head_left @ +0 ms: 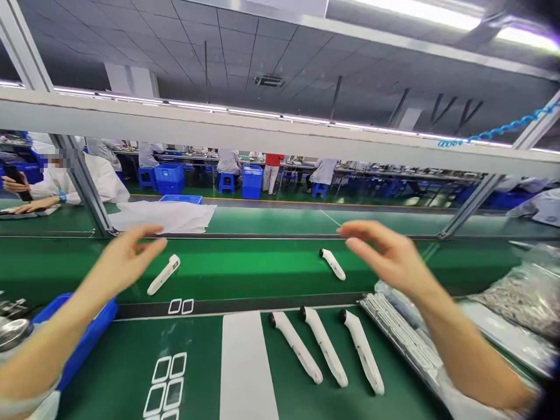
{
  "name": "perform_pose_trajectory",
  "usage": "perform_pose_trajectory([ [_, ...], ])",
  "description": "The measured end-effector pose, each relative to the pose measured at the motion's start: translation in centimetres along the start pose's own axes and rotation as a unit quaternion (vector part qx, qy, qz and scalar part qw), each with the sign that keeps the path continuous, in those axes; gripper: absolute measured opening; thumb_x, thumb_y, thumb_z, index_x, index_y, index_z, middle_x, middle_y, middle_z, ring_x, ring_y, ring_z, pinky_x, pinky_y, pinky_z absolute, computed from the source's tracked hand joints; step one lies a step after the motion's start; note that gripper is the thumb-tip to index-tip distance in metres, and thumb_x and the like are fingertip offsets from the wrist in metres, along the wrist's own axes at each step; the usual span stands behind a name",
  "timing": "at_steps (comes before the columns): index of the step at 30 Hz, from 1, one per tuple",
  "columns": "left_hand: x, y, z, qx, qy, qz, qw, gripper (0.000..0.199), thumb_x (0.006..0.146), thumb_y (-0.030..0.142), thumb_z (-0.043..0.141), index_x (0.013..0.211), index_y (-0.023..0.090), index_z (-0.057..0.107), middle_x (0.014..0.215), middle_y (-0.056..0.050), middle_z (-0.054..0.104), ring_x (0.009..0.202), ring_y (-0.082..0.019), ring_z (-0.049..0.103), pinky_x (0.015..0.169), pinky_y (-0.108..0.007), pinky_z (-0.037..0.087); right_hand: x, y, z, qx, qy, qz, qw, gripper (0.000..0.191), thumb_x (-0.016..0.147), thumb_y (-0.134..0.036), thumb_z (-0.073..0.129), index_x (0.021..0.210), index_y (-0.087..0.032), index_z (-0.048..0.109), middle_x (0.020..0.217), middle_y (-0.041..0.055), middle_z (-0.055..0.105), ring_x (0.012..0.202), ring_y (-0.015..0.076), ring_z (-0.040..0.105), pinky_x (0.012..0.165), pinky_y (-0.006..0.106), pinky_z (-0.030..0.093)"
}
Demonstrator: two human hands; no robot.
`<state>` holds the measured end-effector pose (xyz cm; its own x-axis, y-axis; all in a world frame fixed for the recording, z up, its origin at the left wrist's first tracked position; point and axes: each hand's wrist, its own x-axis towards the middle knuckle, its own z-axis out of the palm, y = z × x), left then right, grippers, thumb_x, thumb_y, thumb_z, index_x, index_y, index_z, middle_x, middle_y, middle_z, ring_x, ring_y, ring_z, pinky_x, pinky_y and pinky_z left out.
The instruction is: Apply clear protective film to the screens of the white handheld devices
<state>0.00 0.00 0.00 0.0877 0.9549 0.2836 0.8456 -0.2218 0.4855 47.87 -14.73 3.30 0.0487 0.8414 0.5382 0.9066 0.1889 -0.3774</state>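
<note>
My left hand (129, 258) hangs open in the air above the green conveyor belt (245, 274), fingers spread, close to a white handheld plastic device (163, 275) lying on the belt. My right hand (385, 252) is also open and empty, just above and to the right of a second white device (332, 264). Nearer me, several similar white devices with black tips (324, 347) lie side by side on a green mat (122, 373). Small white rectangular frames (168, 379) lie on the mat, next to a white strip of sheet (245, 364).
A metal tray of white parts (402, 344) and plastic bags (520, 297) lie at the right. A blue bin (79, 338) stands at the left. White sheets (161, 216) lie beyond the belt. A co-worker's hands (20, 195) show far left, and people sit at benches behind.
</note>
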Motion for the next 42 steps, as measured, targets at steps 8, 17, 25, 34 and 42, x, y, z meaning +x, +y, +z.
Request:
perform_pose_trajectory([
  [8, 4.7, -10.2, 12.1, 0.211, -0.189, -0.169, 0.944, 0.031, 0.080, 0.027, 0.043, 0.097, 0.006, 0.059, 0.103, -0.022, 0.065, 0.096, -0.033, 0.064, 0.081, -0.039, 0.049, 0.2, 18.3, 13.3, -0.273, -0.249, 0.110, 0.923, 0.065, 0.068, 0.009, 0.043, 0.123, -0.020, 0.061, 0.138, 0.0164, 0.045, 0.110, 0.0320, 0.058, 0.087, 0.047, 0.047],
  [17, 4.1, -8.8, 12.2, 0.195, -0.192, -0.142, 0.951, 0.035, 0.083, 0.038, 0.036, 0.102, 0.015, 0.055, 0.109, -0.015, 0.064, 0.100, -0.032, 0.062, 0.081, -0.037, 0.046, 0.4, 16.6, 12.3, -0.286, -0.274, 0.050, 0.917, 0.033, 0.084, -0.003, 0.041, 0.108, -0.013, 0.060, 0.106, 0.0135, 0.064, 0.109, 0.0233, 0.056, 0.097, 0.035, 0.032],
  [25, -6.1, 6.5, 12.4, -0.046, -0.274, 0.042, 0.960, 0.031, 0.079, 0.040, 0.048, 0.104, 0.025, 0.057, 0.104, 0.001, 0.066, 0.089, -0.016, 0.061, 0.077, -0.023, 0.039, -9.9, 8.1, 6.7, -0.250, -0.255, 0.200, 0.912, 0.037, 0.096, -0.033, 0.029, 0.119, -0.011, 0.048, 0.090, 0.0121, 0.065, 0.080, 0.0214, 0.063, 0.066, 0.026, 0.037],
  [34, -15.4, 17.1, 16.3, 0.045, -0.307, 0.432, 0.846, 0.018, 0.081, 0.022, 0.050, 0.098, 0.024, 0.056, 0.104, 0.000, 0.065, 0.097, -0.019, 0.061, 0.077, -0.027, 0.043, -17.9, 6.2, 9.5, -0.211, -0.231, 0.224, 0.923, 0.049, 0.089, -0.023, 0.043, 0.138, -0.024, 0.045, 0.145, 0.0114, 0.033, 0.119, 0.0255, 0.050, 0.097, 0.037, 0.044],
  [42, -16.1, 22.5, 21.5, 0.065, -0.343, 0.581, 0.736, 0.023, 0.084, 0.013, 0.043, 0.097, 0.019, 0.061, 0.101, -0.007, 0.065, 0.105, -0.022, 0.057, 0.100, -0.042, 0.041, -20.0, 8.2, 6.7, -0.133, -0.222, 0.229, 0.939, 0.053, 0.089, -0.037, 0.040, 0.138, -0.018, 0.043, 0.139, 0.0124, 0.042, 0.124, 0.0222, 0.049, 0.105, 0.035, 0.041],
])
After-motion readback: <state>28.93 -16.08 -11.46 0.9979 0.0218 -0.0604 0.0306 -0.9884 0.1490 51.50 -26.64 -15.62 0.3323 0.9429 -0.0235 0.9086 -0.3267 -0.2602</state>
